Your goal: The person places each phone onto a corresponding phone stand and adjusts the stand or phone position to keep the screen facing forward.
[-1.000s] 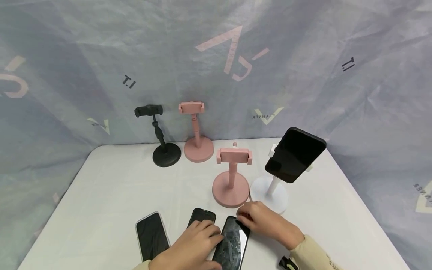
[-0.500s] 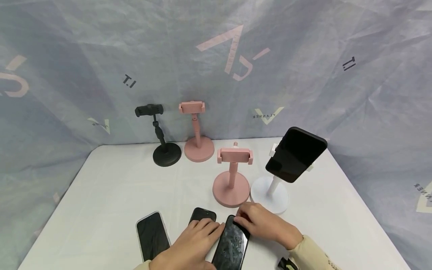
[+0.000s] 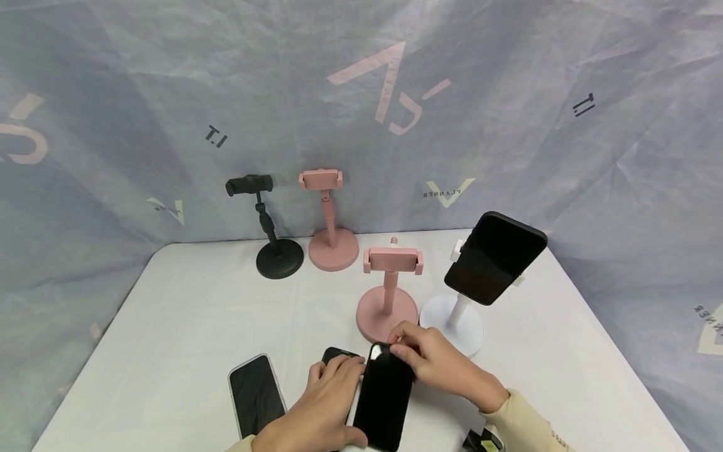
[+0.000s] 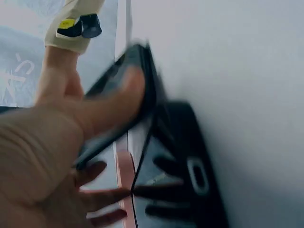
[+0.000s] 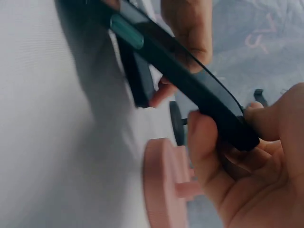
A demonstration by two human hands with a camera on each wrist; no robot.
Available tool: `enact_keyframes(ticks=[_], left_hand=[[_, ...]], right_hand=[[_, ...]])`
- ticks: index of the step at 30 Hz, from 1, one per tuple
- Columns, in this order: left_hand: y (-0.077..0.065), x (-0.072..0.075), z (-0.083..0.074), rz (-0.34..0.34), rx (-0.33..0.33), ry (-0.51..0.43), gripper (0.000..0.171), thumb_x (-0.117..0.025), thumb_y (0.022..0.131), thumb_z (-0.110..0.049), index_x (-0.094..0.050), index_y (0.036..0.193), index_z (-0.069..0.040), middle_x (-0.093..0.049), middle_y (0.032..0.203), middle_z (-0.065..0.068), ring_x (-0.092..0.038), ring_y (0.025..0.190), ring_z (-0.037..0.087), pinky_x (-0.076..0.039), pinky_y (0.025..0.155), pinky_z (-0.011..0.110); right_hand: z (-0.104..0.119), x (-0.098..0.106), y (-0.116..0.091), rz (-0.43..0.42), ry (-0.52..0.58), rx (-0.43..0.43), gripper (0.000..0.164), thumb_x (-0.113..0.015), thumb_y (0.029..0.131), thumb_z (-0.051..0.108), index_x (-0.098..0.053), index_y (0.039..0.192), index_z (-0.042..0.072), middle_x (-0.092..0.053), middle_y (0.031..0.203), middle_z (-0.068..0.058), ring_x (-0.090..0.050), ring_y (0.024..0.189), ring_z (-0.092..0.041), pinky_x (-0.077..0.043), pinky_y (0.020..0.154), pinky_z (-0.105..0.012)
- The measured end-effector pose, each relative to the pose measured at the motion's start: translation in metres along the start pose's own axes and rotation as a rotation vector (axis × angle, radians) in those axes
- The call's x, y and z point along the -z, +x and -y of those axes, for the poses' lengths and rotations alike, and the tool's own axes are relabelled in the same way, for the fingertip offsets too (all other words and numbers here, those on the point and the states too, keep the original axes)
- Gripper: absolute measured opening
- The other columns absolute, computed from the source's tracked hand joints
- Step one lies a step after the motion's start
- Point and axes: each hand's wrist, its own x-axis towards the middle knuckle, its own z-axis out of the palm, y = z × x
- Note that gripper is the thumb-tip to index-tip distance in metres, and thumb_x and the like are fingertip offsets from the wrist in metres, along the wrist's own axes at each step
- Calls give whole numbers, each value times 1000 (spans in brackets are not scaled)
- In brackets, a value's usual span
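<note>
Black phone (image 3: 386,398), far end up: mind the corner pinch

Pinched by the right hand (image 3: 432,358) at its far end, thumb to one side and fingers to the other, the black phone slants off the surface (image 3: 192,326), far end the higher in the right wrist view; the left hand (image 3: 319,402) looks loose, its fingers spread and its thumb laid against the phone's near-left edge; whether the near end bears on the surface cannot be told.

The step in hand seems to be raising the phone; a corner pinch alone would probably let it twist, so that left thumb is well placed as a steady; both hands would do best rising together, gripping by the rims, since the glass looks slick.

Just beside it, towards 10 o'clock, a flat phone (image 3: 336,353) lies under the left fingers; they should come clear of it first, or they may drag it along; towards 9 o'clock, beyond the left hand, lies a pale-rimmed phone (image 3: 256,395).

Towards 12 o'clock is the near pink stand (image 3: 390,298), its base close to the right knuckles; going straight up looks safer than pushing forward; between 1 and 2 o'clock the white stand (image 3: 460,311) carries a mounted phone (image 3: 497,257); farthest out, the far pink stand (image 3: 329,216) at 11 and the black stand (image 3: 267,221) between 10 and 11 call for no care.
</note>
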Motion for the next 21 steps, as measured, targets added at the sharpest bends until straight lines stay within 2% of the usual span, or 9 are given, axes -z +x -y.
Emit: enact_keyframes(ticks=[3,6,8,10,12,14,18,21], left_hand=[[2,0,-4,-49,57,-44,86,-87,70,-40,-40,138,-15,-46,137,-1,-36,127,22,-30,91,52],[5,2,-5,-95,76,-115,72,-85,75,-30,-45,134,-16,-54,128,-5,-45,118,17,-34,93,49],[8,5,-5,-111,73,-241,63,-82,78,-22,-48,132,-16,-59,118,-5,-52,109,12,-42,92,40],[12,7,-4,-126,59,-402,59,-79,81,-13,-49,132,-16,-64,112,-3,-58,100,8,-51,85,30],[15,10,-4,-145,50,-567,58,-77,82,-5,-50,132,-17,-67,108,0,-62,96,7,-55,77,25],[17,12,-4,-180,23,-685,60,-75,81,1,-50,133,-16,-69,108,6,-66,94,10,-56,76,24],[21,17,-6,-249,-35,-812,57,-75,79,4,-54,129,-15,-71,104,10,-69,89,16,-58,74,28],[23,24,-9,-285,-39,-862,54,-76,78,5,-58,125,-15,-71,102,8,-70,87,17,-59,72,30]], right_hand=[[23,8,4,-82,-39,47,8,-59,96,2,-60,98,10,-60,65,-3,-48,48,0,-46,44,-22],[43,17,6,-138,-64,77,11,-59,94,-3,-61,98,7,-54,63,-5,-46,50,0,-45,46,-22],[43,21,7,-170,-84,100,13,-59,94,-3,-60,99,8,-52,64,-2,-45,51,-1,-45,47,-23],[37,23,8,-198,-103,128,14,-59,94,-2,-60,101,9,-51,64,1,-45,51,-1,-45,47,-23],[31,26,9,-227,-122,157,16,-59,94,-2,-59,103,12,-50,65,3,-45,52,-2,-45,47,-22],[28,29,10,-253,-138,182,17,-59,95,0,-59,104,14,-50,66,6,-45,52,-2,-44,47,-21],[34,35,11,-305,-140,222,18,-60,94,0,-59,105,15,-53,70,6,-47,56,-4,-43,49,-19],[41,39,11,-342,-101,235,18,-60,94,-1,-60,103,14,-55,70,5,-49,58,-7,-44,50,-20]])
